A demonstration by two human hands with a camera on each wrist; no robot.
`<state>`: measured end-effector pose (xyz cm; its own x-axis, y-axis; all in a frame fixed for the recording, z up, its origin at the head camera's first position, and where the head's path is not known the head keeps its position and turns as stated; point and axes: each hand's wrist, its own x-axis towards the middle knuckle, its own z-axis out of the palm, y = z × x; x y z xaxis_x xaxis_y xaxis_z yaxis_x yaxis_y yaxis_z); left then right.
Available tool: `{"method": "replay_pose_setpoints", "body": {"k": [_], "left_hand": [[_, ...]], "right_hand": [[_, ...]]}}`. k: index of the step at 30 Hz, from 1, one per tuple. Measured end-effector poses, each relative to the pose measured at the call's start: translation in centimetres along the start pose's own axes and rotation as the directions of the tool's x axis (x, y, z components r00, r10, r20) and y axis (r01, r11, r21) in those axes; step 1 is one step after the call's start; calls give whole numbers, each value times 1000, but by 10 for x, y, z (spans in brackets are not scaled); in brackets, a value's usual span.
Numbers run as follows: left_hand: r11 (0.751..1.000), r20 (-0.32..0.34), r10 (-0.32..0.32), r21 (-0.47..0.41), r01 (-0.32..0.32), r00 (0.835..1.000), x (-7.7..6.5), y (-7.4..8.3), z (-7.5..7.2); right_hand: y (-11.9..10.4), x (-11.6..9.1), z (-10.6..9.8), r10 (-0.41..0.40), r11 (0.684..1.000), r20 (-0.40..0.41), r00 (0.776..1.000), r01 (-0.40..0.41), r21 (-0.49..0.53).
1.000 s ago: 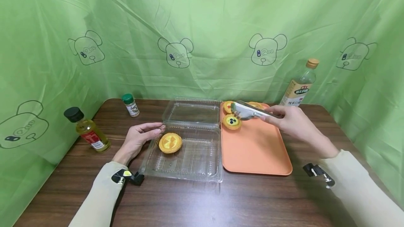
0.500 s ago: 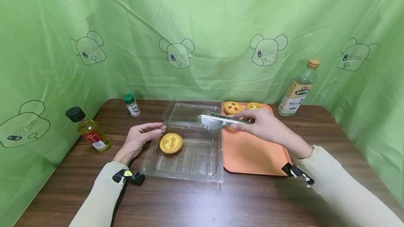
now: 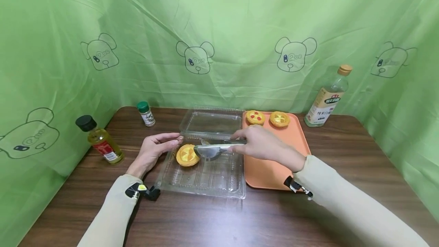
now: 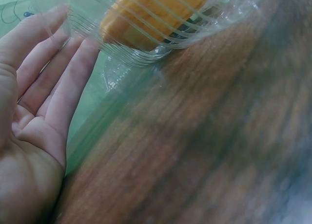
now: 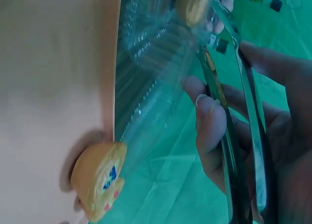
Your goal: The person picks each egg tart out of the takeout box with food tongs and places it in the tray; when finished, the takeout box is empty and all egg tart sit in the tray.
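A clear plastic clamshell box [image 3: 205, 191] lies with its lid folded back. Inside, at its left, sits a yellow egg tart [image 3: 185, 156]. My left hand [image 3: 152, 151] pinches the box's left rim near the hinge; in the left wrist view its fingertips [image 4: 87, 46] meet the ribbed plastic wall. Metal tongs [image 3: 219, 148] are in my right hand [image 3: 262, 143], their heads over the box right beside the tart. In the right wrist view the tongs' two arms stand apart, nothing visible between them.
On the orange tray [image 3: 264, 174] to the right are a red-dotted tart [image 3: 255, 117], a yellow-topped tart [image 3: 279, 119] and a blue-dotted tart [image 5: 100, 173], mostly behind my right hand. An oil bottle [image 3: 104, 144], a green-capped shaker [image 3: 146, 114] and a tall bottle [image 3: 324, 104] stand around.
My right hand has carried the tongs left and down from over the tray's tarts to the box, beside the tart there. The left hand has stayed at the box's rim.
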<state>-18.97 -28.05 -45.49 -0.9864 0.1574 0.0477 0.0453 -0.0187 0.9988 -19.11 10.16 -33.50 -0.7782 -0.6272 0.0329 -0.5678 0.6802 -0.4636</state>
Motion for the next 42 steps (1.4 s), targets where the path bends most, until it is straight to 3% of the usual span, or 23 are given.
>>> {"method": "replay_pose_setpoints", "body": {"k": [3, 7, 17, 42], "left_hand": [[1000, -1, -4, -2, 4, 1000, 0, 0, 0], [1000, 2, -4, -8, 4, 1000, 1, -1, 1], [1000, -1, -4, -28, 4, 1000, 1, -3, 0], [998, 6, 12, -63, -11, 1000, 2, -2, 0]], "right_hand": [[-4, 4, 6, -15, 998, -15, 1000, 14, -60], [-11, 8, 11, 23, 995, -14, 1000, -25, -97], [-19, 17, 16, 51, 999, 52, 997, -50, -21], [-27, 29, 28, 116, 993, 74, 991, -118, 18]]}}
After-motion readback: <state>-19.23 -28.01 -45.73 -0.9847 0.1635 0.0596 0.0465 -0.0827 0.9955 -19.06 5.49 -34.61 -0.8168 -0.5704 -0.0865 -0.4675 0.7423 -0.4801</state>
